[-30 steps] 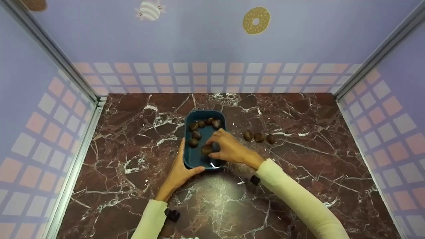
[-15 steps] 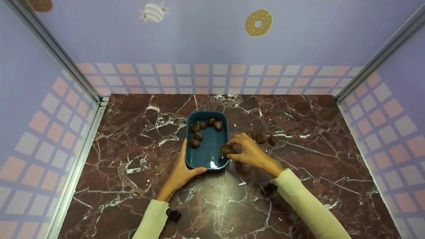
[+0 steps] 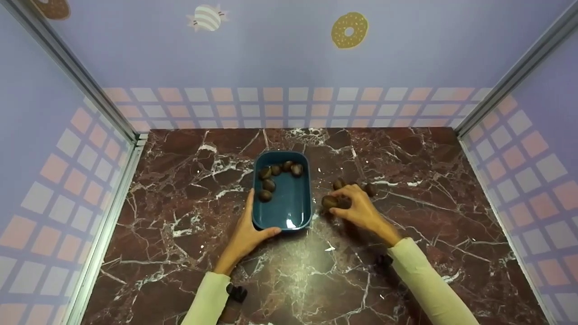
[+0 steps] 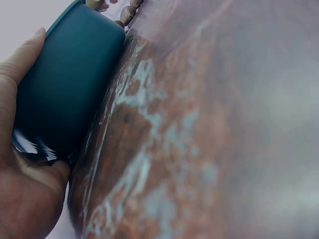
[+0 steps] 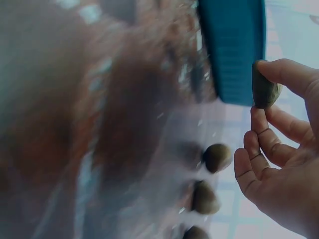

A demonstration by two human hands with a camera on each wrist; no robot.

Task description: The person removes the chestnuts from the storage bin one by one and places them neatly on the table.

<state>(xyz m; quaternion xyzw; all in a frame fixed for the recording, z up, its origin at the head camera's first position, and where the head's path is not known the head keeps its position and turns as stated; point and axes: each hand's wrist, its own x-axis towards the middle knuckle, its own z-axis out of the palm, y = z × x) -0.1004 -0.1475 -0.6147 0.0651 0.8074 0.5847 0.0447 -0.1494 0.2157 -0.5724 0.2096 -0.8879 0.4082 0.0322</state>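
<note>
Right-wrist view only: three chestnuts (image 5: 205, 196) beneath fingers (image 5: 279, 74).

table (image 3: 406, 253): polished veined marble, glossy | tray (image 3: 299, 212): smooth teal plastic | chestnuts (image 3: 269, 184): brown, slight sheen

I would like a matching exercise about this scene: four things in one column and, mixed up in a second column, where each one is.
Things:
1. left hand
2. right hand
3. blue dish
4. chestnuts in the dish

Places:
a. pinches one chestnut beside the dish
b. stands on the marble table
c. grips the dish's near left corner
d. lie in the far left part of the dish

Pairs: 1-c, 2-a, 3-b, 4-d
</note>
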